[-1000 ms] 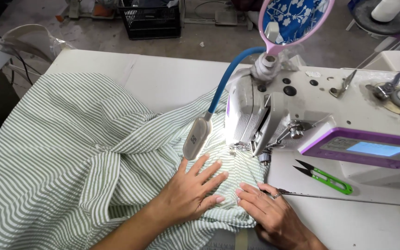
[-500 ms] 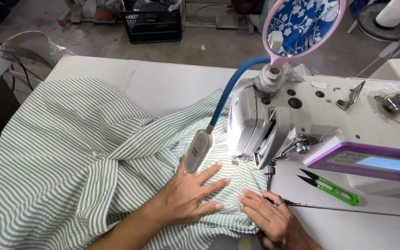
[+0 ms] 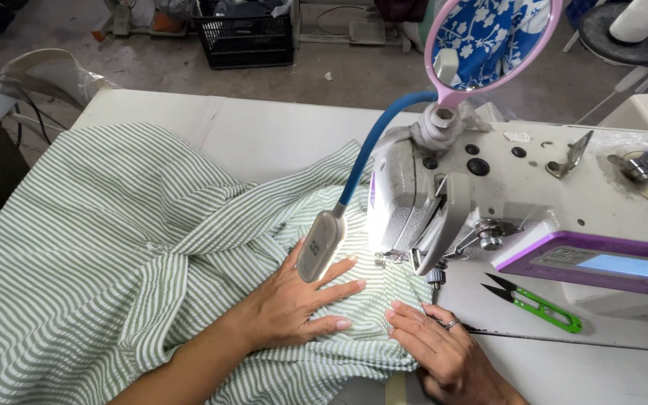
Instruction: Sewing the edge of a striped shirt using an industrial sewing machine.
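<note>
Left hand: my left hand (image 3: 294,307) lies flat on the cloth (image 3: 136,255), fingers spread, palm down; it holds nothing, only presses; the lamp (image 3: 320,246) hangs just over my knuckles, its blue neck rising away to the machine

Right hand: my right hand (image 3: 440,349) rests flat too, fingers held close together and pointing toward the needle; a ring shows on one finger; nothing pinched; its fingertips press the cloth's edge just short of the foot (image 3: 391,259)

Cloth: striped green and white; bunched in folds off to my left and beyond my left wrist; smooth only in the lit patch between my two hands and ahead of my fingertips, under the foot

Machine: the machine (image 3: 534,202) stands ahead of and beyond my right hand; snips (image 3: 535,304) lie on its bed just past my right fingers, apart from them; a round mirror (image 3: 489,41) stands above

Doing it well, as I judge: keep both palms light so the cloth slides rather than drags; left hand steers and holds the layers level, right hand keeps the edge true; fingertips stay clear of the needle; ease the heavy folds at my left forward so their weight does not pull the seam askew

Cannot tell: whether the needle is down in the cloth; the foot hides it
</note>
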